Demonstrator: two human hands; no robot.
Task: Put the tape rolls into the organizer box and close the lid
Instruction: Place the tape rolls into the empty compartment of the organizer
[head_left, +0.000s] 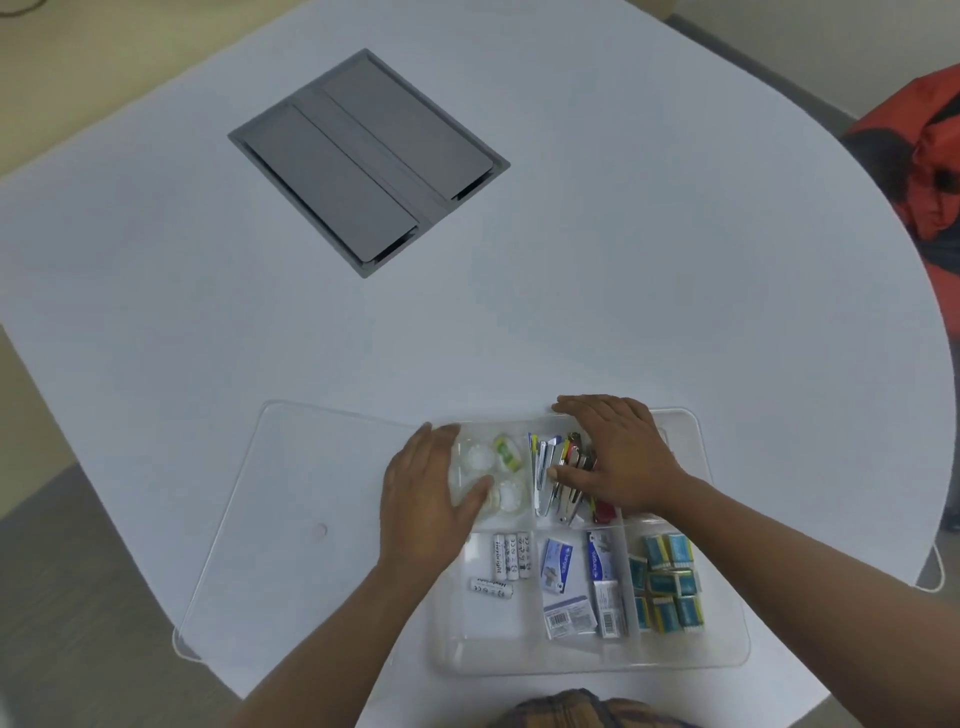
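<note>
A clear plastic organizer box (722, 644) lies open near the table's front edge, its clear lid (306, 499) flat on the table to the left. Several clear tape rolls (506, 493) and a yellow-green one (506, 453) sit in the box's far-left compartment. My left hand (423, 493) rests on the left wall of that compartment, thumb against a clear roll. My right hand (618, 457) lies flat over the far-middle compartment, fingers spread across the staplers (553, 478). Whether either hand grips anything is hard to judge.
The near compartments hold white batteries (511, 558), staple packets (569, 587) and teal boxes (667, 584). A grey cable hatch (363, 161) is set into the white table (623, 260) farther back. An orange bag (930, 171) stands past the right edge.
</note>
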